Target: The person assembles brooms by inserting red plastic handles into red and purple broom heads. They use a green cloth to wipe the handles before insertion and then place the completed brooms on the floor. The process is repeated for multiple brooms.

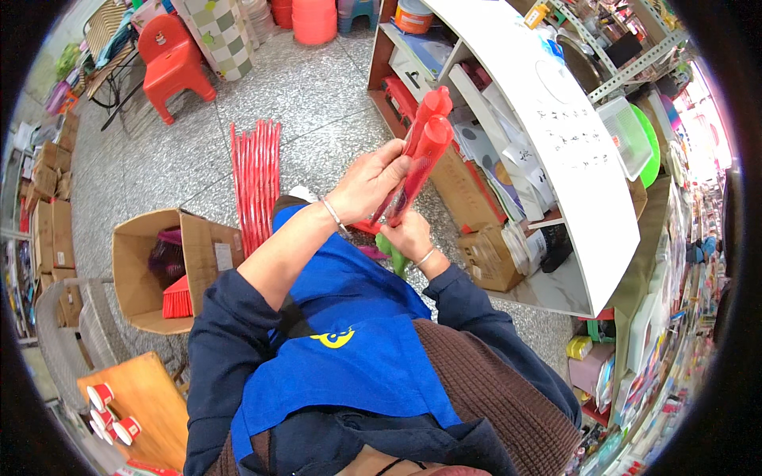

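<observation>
Above the blue cloth apron (365, 289): left hand (369, 182) closed around two glossy red cylindrical tubes (429, 149), right hand (408, 236) curled at their lower ends.
Grey speckled floor (178, 159): long, thin red sticks (255, 178).
Farther off: red plastic chair (168, 59).

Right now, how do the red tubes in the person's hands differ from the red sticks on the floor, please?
The red tubes are held up by the left hand and right hand, while the red sticks lie on the floor. The tubes look thick; the sticks look thin, though they are farther from the camera. Two tubes show, but the sticks form a row of several. Both are red, long and shiny.
</observation>
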Action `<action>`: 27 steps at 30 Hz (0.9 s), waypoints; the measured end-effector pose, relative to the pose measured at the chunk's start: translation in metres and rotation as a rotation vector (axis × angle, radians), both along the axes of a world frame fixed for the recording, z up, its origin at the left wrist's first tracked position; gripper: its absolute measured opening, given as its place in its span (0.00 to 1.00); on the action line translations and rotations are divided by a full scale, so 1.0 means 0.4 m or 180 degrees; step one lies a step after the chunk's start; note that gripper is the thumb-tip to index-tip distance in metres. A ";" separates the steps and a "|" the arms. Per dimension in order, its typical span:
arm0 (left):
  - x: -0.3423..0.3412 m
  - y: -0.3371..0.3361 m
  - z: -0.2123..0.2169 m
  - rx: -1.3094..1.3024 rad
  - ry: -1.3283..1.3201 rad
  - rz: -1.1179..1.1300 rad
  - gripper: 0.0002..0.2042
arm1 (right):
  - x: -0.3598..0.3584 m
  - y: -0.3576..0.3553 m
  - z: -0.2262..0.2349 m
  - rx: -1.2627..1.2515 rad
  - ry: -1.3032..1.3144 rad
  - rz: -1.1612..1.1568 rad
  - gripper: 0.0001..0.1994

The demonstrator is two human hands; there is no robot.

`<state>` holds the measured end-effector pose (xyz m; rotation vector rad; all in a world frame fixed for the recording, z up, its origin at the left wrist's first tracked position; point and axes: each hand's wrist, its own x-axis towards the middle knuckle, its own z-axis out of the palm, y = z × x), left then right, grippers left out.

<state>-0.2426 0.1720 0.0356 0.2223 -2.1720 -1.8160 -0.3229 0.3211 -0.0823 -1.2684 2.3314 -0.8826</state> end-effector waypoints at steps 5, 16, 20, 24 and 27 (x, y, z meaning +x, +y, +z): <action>0.025 0.002 0.019 -0.0192 0.0045 -0.0151 0.27 | 0.008 -0.023 -0.007 -0.0037 -0.0110 -0.0442 0.16; 0.031 0.049 0.021 -0.1297 0.0092 -0.0057 0.13 | -0.049 -0.037 -0.047 -0.0815 -0.0596 0.0586 0.33; 0.033 0.049 0.027 -0.0934 0.0067 0.0207 0.13 | -0.026 -0.054 -0.051 -0.0591 -0.0351 0.0080 0.25; 0.042 0.049 0.029 -0.1429 -0.0050 0.0177 0.18 | -0.011 -0.057 -0.043 -0.0445 -0.0439 -0.0132 0.21; 0.081 0.049 0.008 -0.0794 -0.0031 0.0179 0.25 | -0.023 -0.034 -0.047 -0.0730 -0.0306 -0.0569 0.17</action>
